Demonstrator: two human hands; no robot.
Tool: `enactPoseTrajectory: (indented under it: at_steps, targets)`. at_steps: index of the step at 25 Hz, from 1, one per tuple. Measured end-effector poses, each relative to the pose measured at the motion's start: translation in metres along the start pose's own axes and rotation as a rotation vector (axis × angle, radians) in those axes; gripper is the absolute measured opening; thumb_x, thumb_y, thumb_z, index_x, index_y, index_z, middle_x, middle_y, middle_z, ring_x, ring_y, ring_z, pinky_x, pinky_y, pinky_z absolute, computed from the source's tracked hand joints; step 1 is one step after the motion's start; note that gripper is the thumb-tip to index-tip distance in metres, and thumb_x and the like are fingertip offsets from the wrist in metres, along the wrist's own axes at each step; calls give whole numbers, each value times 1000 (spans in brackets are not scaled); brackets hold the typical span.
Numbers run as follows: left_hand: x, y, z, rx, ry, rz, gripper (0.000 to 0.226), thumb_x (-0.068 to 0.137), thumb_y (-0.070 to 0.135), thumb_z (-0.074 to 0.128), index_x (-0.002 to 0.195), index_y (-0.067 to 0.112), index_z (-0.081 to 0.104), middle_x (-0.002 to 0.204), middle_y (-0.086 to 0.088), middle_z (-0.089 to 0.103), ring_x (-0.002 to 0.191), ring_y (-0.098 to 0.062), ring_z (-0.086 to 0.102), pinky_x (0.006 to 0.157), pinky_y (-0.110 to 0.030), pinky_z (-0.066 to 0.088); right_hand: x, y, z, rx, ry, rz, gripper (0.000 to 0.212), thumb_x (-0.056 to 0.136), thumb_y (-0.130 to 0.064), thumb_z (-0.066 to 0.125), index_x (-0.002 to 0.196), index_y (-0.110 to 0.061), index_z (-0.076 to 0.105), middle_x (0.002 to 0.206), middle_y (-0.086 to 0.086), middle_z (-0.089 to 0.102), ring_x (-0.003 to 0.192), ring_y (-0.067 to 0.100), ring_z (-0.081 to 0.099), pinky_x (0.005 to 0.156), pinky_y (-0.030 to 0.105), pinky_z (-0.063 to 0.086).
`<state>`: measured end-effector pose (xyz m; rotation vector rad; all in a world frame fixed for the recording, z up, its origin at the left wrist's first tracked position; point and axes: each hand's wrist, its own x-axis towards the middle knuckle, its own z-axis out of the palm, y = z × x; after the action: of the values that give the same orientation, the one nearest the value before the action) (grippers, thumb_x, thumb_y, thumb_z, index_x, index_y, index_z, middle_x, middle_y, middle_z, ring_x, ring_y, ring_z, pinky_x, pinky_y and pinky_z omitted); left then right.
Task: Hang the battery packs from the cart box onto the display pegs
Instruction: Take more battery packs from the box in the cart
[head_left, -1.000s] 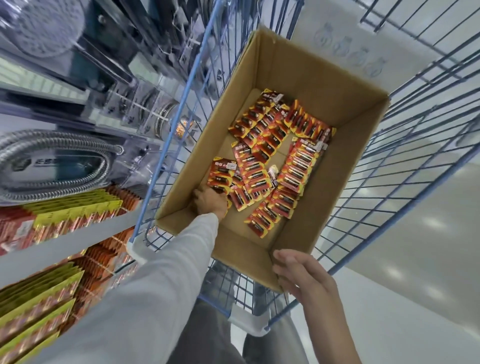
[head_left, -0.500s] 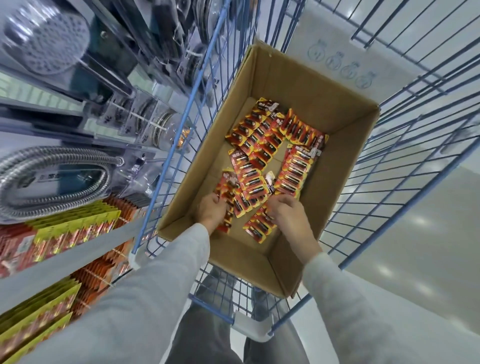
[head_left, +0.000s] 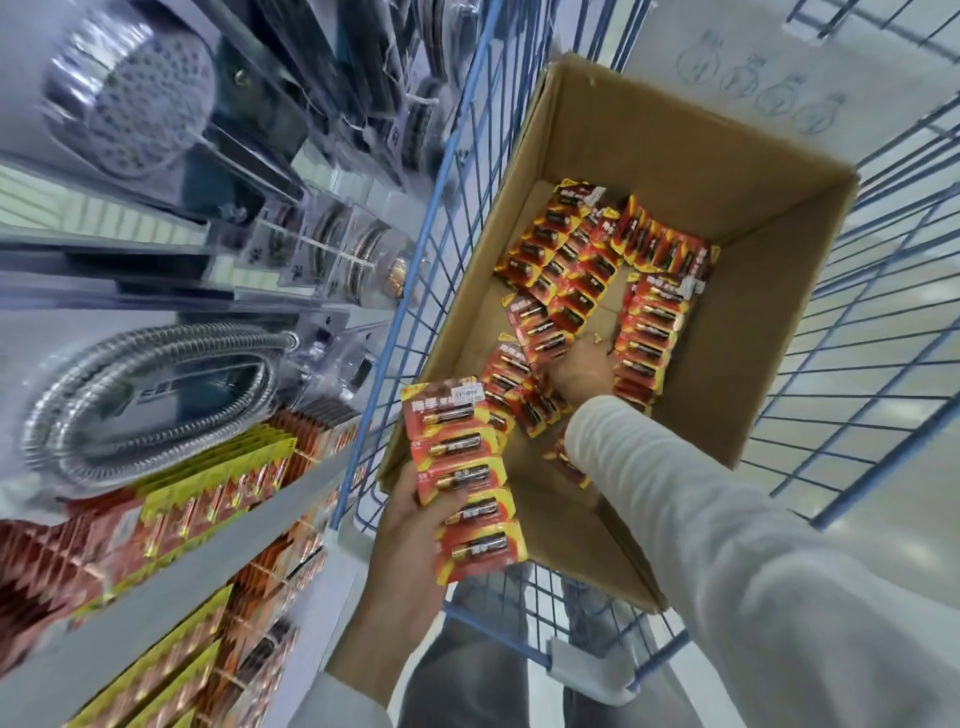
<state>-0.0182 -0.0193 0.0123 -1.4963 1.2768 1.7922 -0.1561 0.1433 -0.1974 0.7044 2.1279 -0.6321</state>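
Item: battery packs (head_left: 462, 467), a fanned stack of red blister cards. My left hand (head_left: 408, 525) grips it, fingers curled round its lower edge, above the near-left corner of the cardboard box (head_left: 753, 338).

Handling: probably light, with stiff card and slippery blisters. Hold by the card edges.

Stock: loose packs (head_left: 649, 332) lie along the box floor. My right hand (head_left: 582, 374) is among them, its grip hidden.

Obstruction: the blue cart wire (head_left: 415, 291) stands between the box and the stocked display (head_left: 208, 483). A packaged shower hose (head_left: 156, 384) is above.

Cardboard box (head_left: 727, 322): one. Wire cart (head_left: 417, 260): one. Battery strip (head_left: 467, 483) outside the box: one, five batteries. Loose strips (head_left: 649, 338) inside: about seven, overlapping. Shower head (head_left: 135, 98): one.
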Motion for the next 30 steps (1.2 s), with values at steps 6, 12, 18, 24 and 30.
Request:
enactPoseTrajectory:
  at_steps: [6, 12, 18, 24, 30]
  targets:
    - [-2, -1, -21, -8, -21, 12, 57, 85, 8, 73, 135, 34, 62, 118, -6, 77, 101, -32, 77, 66, -43, 63, -4, 5, -15, 507, -196, 111, 31, 85, -18, 82, 105, -11, 59, 110, 7, 65, 108, 24, 62, 87, 31, 48]
    - [-28, -4, -33, 19, -64, 48, 55, 85, 5, 74, 130, 35, 64, 116, -7, 77, 101, -36, 76, 86, -65, 59, -80, 5, -57, 901, -515, 278, 19, 91, 4, 65, 107, -6, 62, 96, 9, 71, 88, 23, 70, 68, 28, 59]
    - [-74, -10, -43, -126, -138, 176, 57, 91, -1, 66, 137, 32, 60, 118, -12, 76, 98, -35, 77, 72, -49, 64, -193, 41, -91, 1040, -676, -48, 78, 69, 10, 80, 139, -12, 54, 130, 18, 68, 120, 37, 66, 103, 54, 52]
    - [-169, -34, -47, -354, -216, 441, 47, 91, 11, 64, 135, 29, 63, 125, -14, 73, 104, -36, 75, 75, -50, 65, -321, 68, -151, 1003, -833, -521, 81, 74, 20, 70, 145, -13, 46, 128, 27, 64, 114, 43, 65, 89, 50, 57]
    - [-277, -90, -73, -606, -98, 675, 41, 99, 36, 52, 138, 28, 60, 126, -11, 74, 108, -34, 74, 82, -49, 64, -445, 71, -179, 883, -888, -713, 40, 92, -10, 66, 130, -21, 64, 124, 18, 70, 108, 38, 70, 82, 46, 60]
